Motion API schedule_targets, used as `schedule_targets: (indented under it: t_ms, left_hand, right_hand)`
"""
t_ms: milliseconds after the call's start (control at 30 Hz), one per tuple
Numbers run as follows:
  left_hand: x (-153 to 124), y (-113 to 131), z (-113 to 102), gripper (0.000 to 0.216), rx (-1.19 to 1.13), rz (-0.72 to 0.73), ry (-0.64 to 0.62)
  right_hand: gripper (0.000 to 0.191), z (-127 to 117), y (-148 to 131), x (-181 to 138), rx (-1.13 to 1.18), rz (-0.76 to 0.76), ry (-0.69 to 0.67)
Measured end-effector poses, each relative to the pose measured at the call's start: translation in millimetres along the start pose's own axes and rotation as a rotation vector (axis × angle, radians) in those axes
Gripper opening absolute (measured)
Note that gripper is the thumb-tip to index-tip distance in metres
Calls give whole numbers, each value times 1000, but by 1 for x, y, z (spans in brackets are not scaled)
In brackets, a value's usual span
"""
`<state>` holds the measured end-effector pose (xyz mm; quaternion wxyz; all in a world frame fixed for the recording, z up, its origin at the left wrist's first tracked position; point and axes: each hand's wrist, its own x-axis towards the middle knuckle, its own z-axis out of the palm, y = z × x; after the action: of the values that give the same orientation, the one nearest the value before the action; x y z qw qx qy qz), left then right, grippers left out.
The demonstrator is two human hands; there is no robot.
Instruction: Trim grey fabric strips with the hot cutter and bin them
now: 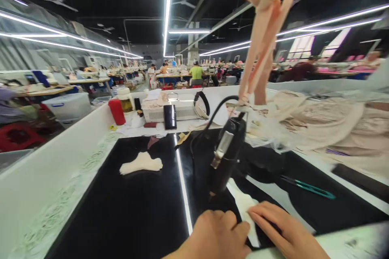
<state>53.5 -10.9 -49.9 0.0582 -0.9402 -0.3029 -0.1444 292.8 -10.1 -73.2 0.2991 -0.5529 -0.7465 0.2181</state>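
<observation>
A narrow white fabric piece [243,200] lies lengthwise on the black work surface in front of me. On its right edge, the fingertips of my right hand [282,226] are pinched together. My left hand [214,232] is closed beside the left edge, with fingers curled under; whatever they grip is hidden. Just above the hands hangs a black hand-held electric tool [229,149], with a silver clip and a cable, suspended from knotted peach fabric strips [263,36]. Its lower end is near the top of the fabric piece.
Another cream fabric piece [141,163] lies at left. Teal thread snips [313,189] lie at right. A phone [169,117] leans on a white box [185,110] at the back, near a red container [116,112]. Beige cloth [328,121] is heaped at right. People work at distant tables.
</observation>
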Motion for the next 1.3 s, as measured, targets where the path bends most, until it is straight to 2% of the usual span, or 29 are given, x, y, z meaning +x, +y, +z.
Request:
schedule_targets:
  t_ms: [33, 133, 267, 367, 433, 733, 833, 1000, 1100, 1200, 1300]
  left_hand:
    - [-1, 0, -5, 16, -8, 19, 0]
    - [-3, -3, -17, 22, -36, -57, -24]
    - [-6, -4, -24, 27, -27, -26, -9]
    - [-8, -5, -24, 44, -56, -80, 11]
    - [-8, -6, -23, 46, -96, -112, 17]
    - [-11, -7, -23, 49, -118, -86, 129]
    - [-10, -8, -23, 46, -111, -65, 130]
    - [-8, -7, -25, 37, -41, -24, 165]
    - [-7, -6, -26, 39, 52, 30, 200]
    - [-7, -6, -26, 45, 106, 61, 203]
    - [-6, -6, -25, 40, 90, 38, 168]
  right_hand:
    - [33, -4, -12, 1, 5, 24, -37]
    - [33, -9, -38, 5, 0, 80, -58]
    - [32, -9, -53, 4, 16, 98, -68]
    - [34, -11, -55, 4, 36, 89, -86]
    - [35, -12, -56, 4, 45, 86, -90]
    - [33, -12, -62, 5, 58, 73, -85]
    - [30, -10, -60, 4, 52, 65, -76]
    - [28, -6, -56, 1, 44, 51, -43]
    - [28, -5, -56, -1, 51, 61, -26]
    - [29, -5, -59, -2, 73, 73, -1]
    - [29, -8, -61, -1, 103, 101, 52]
